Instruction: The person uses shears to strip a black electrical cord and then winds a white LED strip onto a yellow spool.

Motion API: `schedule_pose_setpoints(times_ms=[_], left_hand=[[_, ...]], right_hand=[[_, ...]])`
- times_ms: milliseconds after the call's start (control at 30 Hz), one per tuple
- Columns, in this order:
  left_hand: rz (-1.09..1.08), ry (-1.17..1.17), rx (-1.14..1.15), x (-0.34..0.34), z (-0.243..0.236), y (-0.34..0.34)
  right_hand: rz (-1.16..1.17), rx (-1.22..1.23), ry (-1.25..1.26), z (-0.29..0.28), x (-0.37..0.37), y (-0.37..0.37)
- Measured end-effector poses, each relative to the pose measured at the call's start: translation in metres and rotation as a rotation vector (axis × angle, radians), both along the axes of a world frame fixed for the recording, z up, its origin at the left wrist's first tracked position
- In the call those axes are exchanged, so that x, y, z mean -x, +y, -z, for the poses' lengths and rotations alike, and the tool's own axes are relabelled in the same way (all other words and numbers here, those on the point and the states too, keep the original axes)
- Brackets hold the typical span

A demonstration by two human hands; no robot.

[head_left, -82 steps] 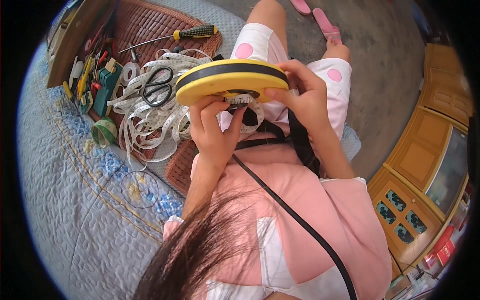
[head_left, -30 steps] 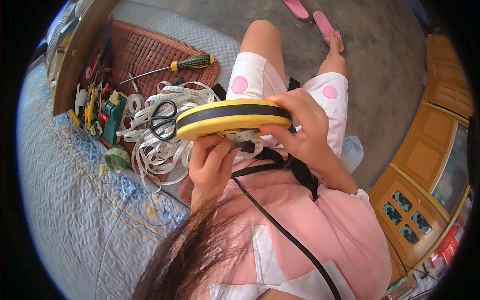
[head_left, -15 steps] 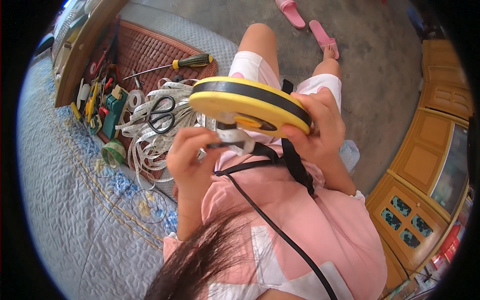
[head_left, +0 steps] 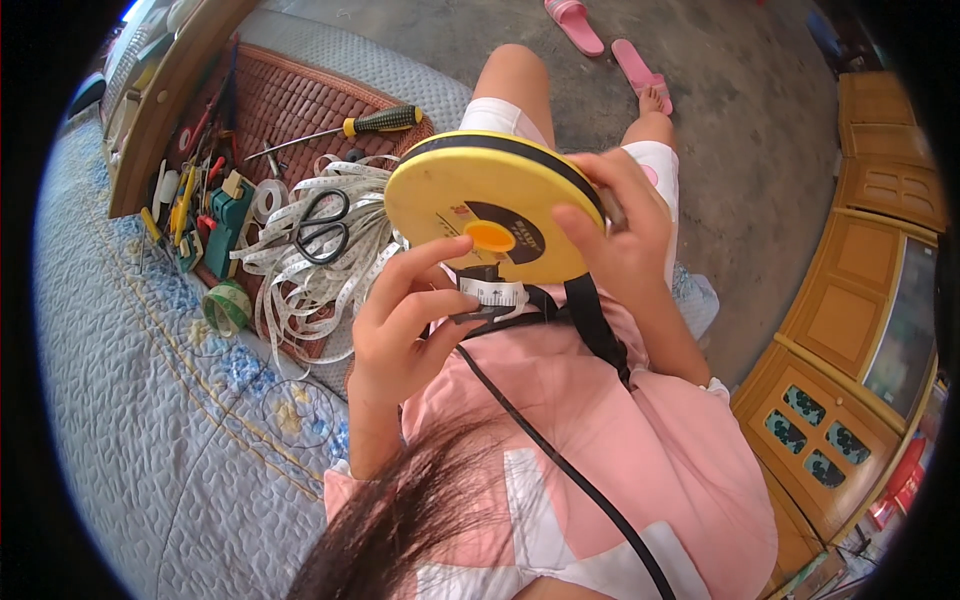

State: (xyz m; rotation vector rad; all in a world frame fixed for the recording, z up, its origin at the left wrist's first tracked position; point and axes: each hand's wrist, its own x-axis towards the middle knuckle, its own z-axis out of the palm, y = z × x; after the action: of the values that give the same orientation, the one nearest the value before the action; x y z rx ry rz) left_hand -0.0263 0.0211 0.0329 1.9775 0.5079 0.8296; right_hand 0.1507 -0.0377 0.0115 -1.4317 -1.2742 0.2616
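Observation:
A round yellow tape-measure reel point(head_left: 480, 200) with a black rim and an orange hub is held up over my lap, its flat face turned toward me. My right hand point(head_left: 620, 235) grips its right edge, fingers over the face. My left hand point(head_left: 405, 320) is just below the reel, pinching the white tape end point(head_left: 492, 293) where it leaves the case. The pulled-out white tape point(head_left: 315, 275) lies in a loose heap to my left, with black scissors point(head_left: 322, 225) on top.
A screwdriver with a yellow and black handle point(head_left: 375, 122) lies on a woven brown mat point(head_left: 300, 100). Small tools and tape rolls point(head_left: 215, 215) sit by a wooden edge at left. A blue quilted cover point(head_left: 150, 420) spreads below. Pink slippers point(head_left: 610, 45) are on the concrete floor. Wooden cabinets point(head_left: 850, 300) stand at right.
The reel has tipped from edge-on to face toward me. My left hand came off the reel's underside and took the tape end below it.

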Motion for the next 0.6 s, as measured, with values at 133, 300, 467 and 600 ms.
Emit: schedule_pose_setpoints(times_ms=[133,300,467,600], left_hand=[[0.024,0.063,0.077,-0.002,0.013,0.001],[-0.049,0.201,0.003,-0.003,0.029,0.001],[-0.06,0.18,0.022,-0.004,0.041,0.002],[-0.01,0.247,0.099,-0.005,0.045,0.0]], right_hand=[[-0.071,0.378,0.358,0.057,-0.008,0.018],[0.068,0.396,-0.232,0.071,-0.002,0.018],[-0.02,0.167,-0.121,0.036,0.006,0.005],[-0.379,0.489,0.36,0.021,0.018,-0.013]])
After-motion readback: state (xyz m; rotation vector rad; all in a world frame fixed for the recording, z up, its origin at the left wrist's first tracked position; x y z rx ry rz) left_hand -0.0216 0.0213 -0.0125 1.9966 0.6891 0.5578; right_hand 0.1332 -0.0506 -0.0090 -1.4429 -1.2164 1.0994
